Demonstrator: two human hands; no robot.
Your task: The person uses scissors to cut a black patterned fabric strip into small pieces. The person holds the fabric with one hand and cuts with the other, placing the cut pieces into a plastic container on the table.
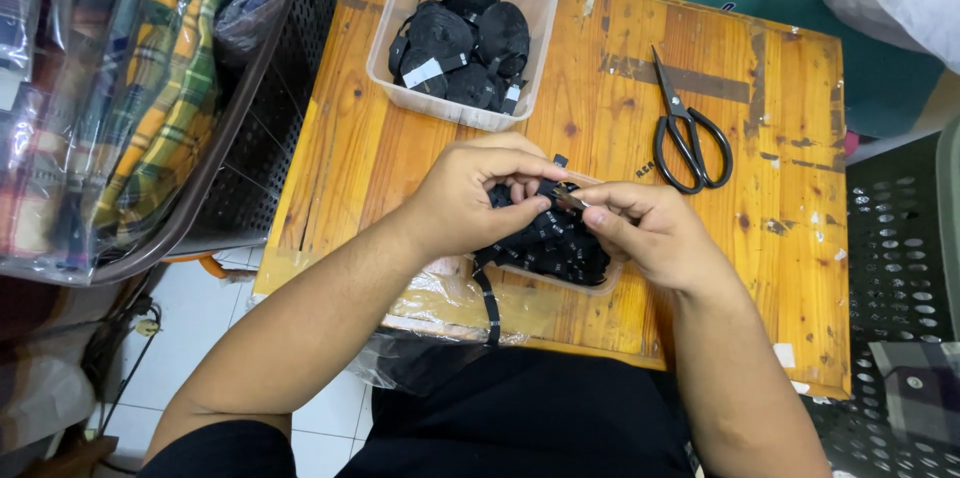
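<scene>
Black ribbon strip (487,300) dangles off near table edge, trailing from black label pile (555,243) in shallow clear tray (600,286). Left hand (470,200) fingers pinched on piece just above pile. Right hand (645,228) thumb and forefinger closed on same piece, possibly small tool in there, too blurred. Scissors (688,138) lie right on wooden table (790,268). Far: clear tub (400,18) of black ribbon rolls (465,43).
</scene>
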